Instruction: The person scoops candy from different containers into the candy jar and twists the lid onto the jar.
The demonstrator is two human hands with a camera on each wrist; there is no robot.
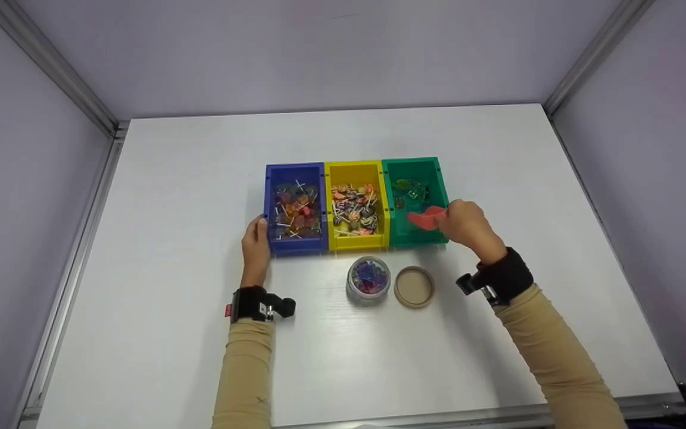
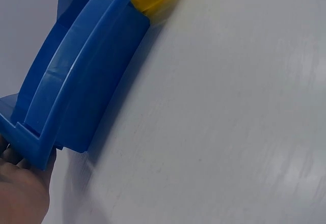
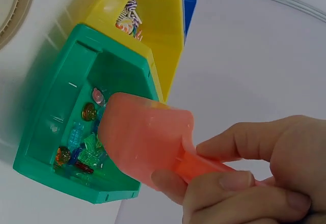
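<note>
My right hand (image 1: 467,223) grips the handle of a pink-red plastic scoop (image 3: 147,132). The scoop's bowl hangs over the green bin (image 1: 415,235), which holds several clear coloured plastic pieces (image 3: 89,150). In the right wrist view the bowl overlaps some of them. My left hand (image 1: 255,245) holds the left wall of the blue bin (image 2: 102,76), fingers bent under its rim at the corner. That bin contains small lollipops (image 1: 298,211) with white sticks. Between the two stands the yellow bin (image 1: 356,243), with striped lollipops (image 1: 355,208) inside.
A clear round jar (image 1: 368,279) with purple and pink pieces in it stands in front of the bins. Just right of it lies a round tan lid (image 1: 414,287). The white table (image 1: 170,179) is walled in at the back and sides.
</note>
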